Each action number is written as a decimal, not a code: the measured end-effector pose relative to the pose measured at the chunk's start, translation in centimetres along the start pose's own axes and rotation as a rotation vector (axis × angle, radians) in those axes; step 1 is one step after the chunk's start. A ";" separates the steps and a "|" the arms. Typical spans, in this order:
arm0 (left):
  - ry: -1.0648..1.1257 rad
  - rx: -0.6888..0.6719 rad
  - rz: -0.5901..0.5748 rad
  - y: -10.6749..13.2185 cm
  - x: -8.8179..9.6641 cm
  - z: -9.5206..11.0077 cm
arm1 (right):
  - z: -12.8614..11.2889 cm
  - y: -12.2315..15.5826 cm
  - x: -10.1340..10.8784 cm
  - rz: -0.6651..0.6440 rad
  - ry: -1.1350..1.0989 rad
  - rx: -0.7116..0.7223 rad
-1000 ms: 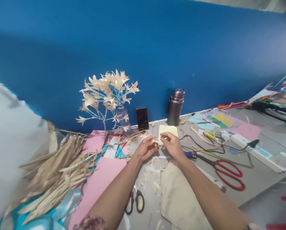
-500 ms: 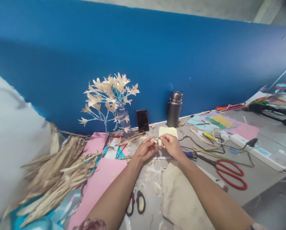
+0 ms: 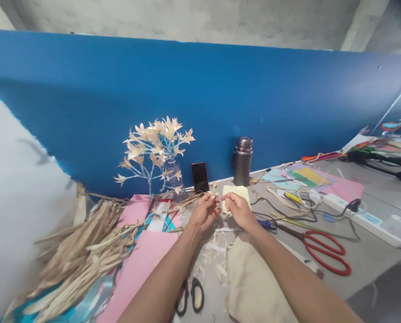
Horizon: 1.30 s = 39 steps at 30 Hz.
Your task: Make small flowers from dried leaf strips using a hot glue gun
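My left hand [image 3: 204, 212] pinches a small pale flower [image 3: 215, 193] made of thin husk-like strips, its petals pointing up above the fingertips. Just to its right, my right hand [image 3: 239, 210] is closed with thumb and forefinger together, a small gap from the flower; whatever it holds, if anything, is too small to make out. Behind the right hand lies a light yellow pad [image 3: 236, 192]. A bunch of similar cream flowers [image 3: 156, 139] on pale blue stems stands in a clear bottle [image 3: 174, 177] at the back left.
Dried husks [image 3: 86, 246] and pink sheets [image 3: 150, 264] are heaped at left. Black-handled scissors [image 3: 197, 296] lie near my left forearm, red-handled shears [image 3: 328, 251] at right. A phone [image 3: 199, 176], flask [image 3: 243, 161] and power strip [image 3: 365, 217] are further back. A beige cloth [image 3: 254, 278] lies in front.
The view has tilted up slightly, so things appear lower. My right hand has drawn a little away from the left, and the flower's petals show more clearly in the left fingers.
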<state>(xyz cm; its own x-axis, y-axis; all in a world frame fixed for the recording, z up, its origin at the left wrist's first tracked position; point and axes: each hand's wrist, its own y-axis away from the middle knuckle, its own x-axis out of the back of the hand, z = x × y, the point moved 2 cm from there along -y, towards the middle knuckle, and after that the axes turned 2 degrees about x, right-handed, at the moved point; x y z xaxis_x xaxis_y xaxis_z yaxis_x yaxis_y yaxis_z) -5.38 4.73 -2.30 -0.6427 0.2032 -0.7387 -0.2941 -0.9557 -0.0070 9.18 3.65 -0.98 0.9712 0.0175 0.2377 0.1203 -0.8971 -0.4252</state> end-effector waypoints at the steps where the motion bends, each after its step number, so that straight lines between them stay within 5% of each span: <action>1: -0.008 -0.002 0.006 0.0 -0.1 0.0 | 0.0 0.1 -0.1 0.007 -0.013 -0.015; 11: -0.128 0.009 0.012 0.3 -0.7 0.0 | -1.7 0.5 0.4 0.182 -0.026 0.031; 21: -0.349 0.009 0.109 -0.3 0.5 0.4 | -1.6 0.5 0.5 0.143 0.020 0.015; 24: -0.373 -0.042 0.219 -0.6 0.8 1.2 | -1.5 0.5 0.5 0.192 0.122 0.014; 30: -0.421 -0.100 0.212 -0.3 0.2 2.2 | -1.4 0.7 0.2 0.233 0.420 0.022; 39: -0.902 -0.286 0.169 0.2 -1.2 1.7 | -0.9 0.7 0.2 0.200 0.446 0.019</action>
<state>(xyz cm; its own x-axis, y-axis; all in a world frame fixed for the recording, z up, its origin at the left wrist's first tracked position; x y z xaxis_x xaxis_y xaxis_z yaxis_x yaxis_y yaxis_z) -5.84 4.67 -0.23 -0.9982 0.0308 0.0511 -0.0405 -0.9789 -0.2002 9.22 2.61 -0.45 0.7935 -0.3489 0.4987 -0.0518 -0.8551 -0.5158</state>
